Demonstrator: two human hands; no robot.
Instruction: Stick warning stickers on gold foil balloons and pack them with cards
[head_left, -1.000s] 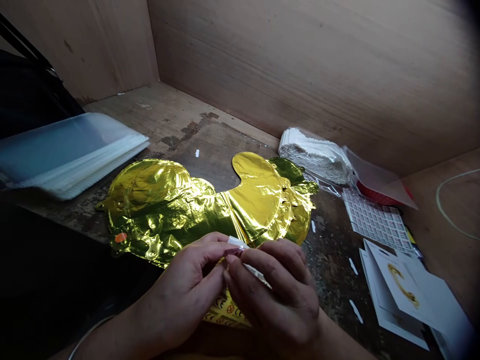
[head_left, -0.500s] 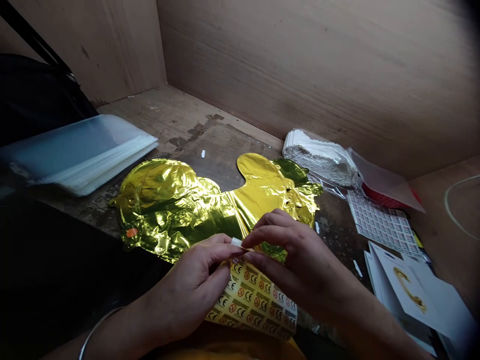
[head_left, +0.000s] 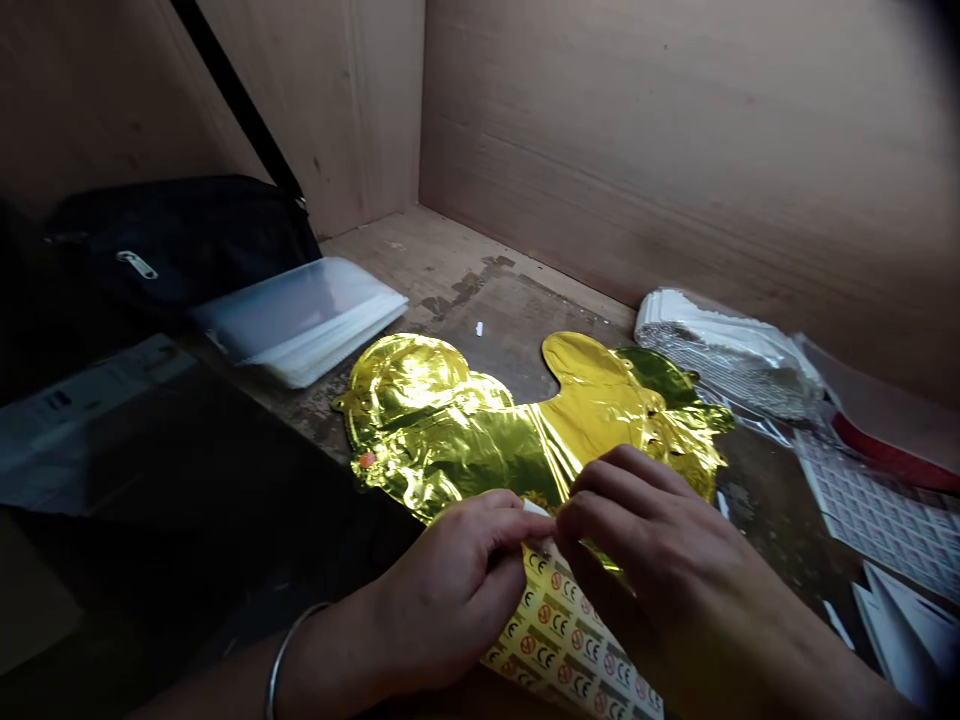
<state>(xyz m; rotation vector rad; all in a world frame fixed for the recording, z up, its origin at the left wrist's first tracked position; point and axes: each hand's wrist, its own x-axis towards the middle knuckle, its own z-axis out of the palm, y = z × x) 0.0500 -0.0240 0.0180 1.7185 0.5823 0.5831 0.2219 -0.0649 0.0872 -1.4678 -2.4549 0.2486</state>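
Flat gold foil balloons (head_left: 480, 430) lie stacked on a worn wooden bench (head_left: 465, 290). Just in front of them my left hand (head_left: 450, 590) and my right hand (head_left: 645, 540) meet fingertip to fingertip, both pinching a small white strip (head_left: 537, 509). Under the hands lies a yellow sheet of printed warning stickers (head_left: 570, 640), partly covered by my right wrist. A thin metal bangle (head_left: 289, 650) circles my left wrist.
A stack of clear plastic bags (head_left: 307, 315) lies at the left, with a black bag (head_left: 165, 240) behind it. A bundle of white pieces in plastic (head_left: 720, 345), a sheet of small labels (head_left: 877, 510) and white cards (head_left: 915, 630) sit at the right. Wooden walls close the back.
The view has swung left, so everything sits further right in frame. My right hand has lifted off the sticker sheet, which now shows, and both hands stay pinched on the white strip.
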